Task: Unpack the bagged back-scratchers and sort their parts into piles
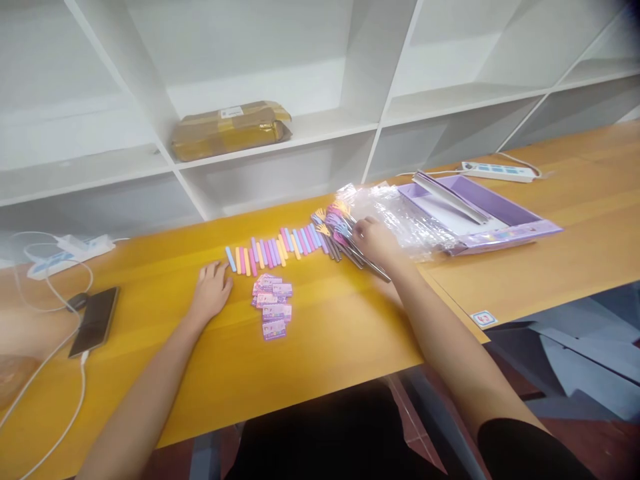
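Observation:
My left hand (211,291) rests on the table with its fingers spread, its fingertips beside a blue stick (231,259). That stick ends a long row of short pastel sticks (270,253) in purple, pink, yellow and blue. At the row's right end lies a pile of dark rods (351,253) topped with small coloured hand shapes (341,217). My right hand (373,239) is over this pile, fingers curled down against the rods. What is between those fingers is hidden. Small purple printed cards (274,311) lie overlapping in front of the row.
Crinkled clear plastic (410,217) lies against an open purple box (515,203) on the right. Power strips (497,172) and a phone (94,321) with white cables are on the table. A taped parcel (230,131) sits on the white shelf (320,130) behind.

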Demonstrator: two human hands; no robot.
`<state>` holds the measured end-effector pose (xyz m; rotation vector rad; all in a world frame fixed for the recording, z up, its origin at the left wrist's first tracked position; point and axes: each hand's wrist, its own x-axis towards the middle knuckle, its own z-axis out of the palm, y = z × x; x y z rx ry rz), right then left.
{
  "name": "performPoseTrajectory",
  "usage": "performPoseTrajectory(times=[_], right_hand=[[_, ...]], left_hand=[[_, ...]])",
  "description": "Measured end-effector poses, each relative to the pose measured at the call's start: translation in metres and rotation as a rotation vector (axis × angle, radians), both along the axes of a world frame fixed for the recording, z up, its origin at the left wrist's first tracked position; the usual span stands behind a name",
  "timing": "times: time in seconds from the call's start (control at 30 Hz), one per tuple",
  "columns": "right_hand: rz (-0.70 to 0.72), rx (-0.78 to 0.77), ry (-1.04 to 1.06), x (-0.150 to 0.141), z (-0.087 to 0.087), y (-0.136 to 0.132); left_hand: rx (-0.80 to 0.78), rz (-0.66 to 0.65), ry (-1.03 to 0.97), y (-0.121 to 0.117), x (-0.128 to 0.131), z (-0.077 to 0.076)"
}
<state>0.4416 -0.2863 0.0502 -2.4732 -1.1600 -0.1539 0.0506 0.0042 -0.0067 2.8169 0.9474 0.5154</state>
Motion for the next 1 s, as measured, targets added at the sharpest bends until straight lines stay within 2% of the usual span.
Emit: performPoseTrajectory(times=[0.23, 0.4, 0.6, 0.67, 0.87, 1.0], right_hand=[[-0.038, -0.128, 0.017, 0.010, -0.012, -0.002], [-0.035, -0.157, 0.012, 0.006, -0.009, -0.001], [-0.066, -0.115, -0.005, 0.004, -0.003, 0.000], [-0.073, -0.006, -0.033, 0.004, 0.001, -0.002], [-0.065, 0.494, -0.018, -0.002, 0.023, -0.011], [-0.009, 0.786, 0.048, -0.018, 0.027, -0.009]], left_hand=[[0.012, -0.021, 0.045, 0.003, 0.000, 0.000], [-0.047, 0.044, -0.052, 0.009, 0.006, 0.006], [-0.046, 0.028, -0.064, 0.009, 0.008, 0.007], [-0.041, 0.051, -0.078, 0.010, 0.007, 0.006], [-0.018, 0.176, -0.136, 0.014, 0.004, 0.003], [-0.037, 0.219, -0.135, 0.013, 0.003, 0.002]])
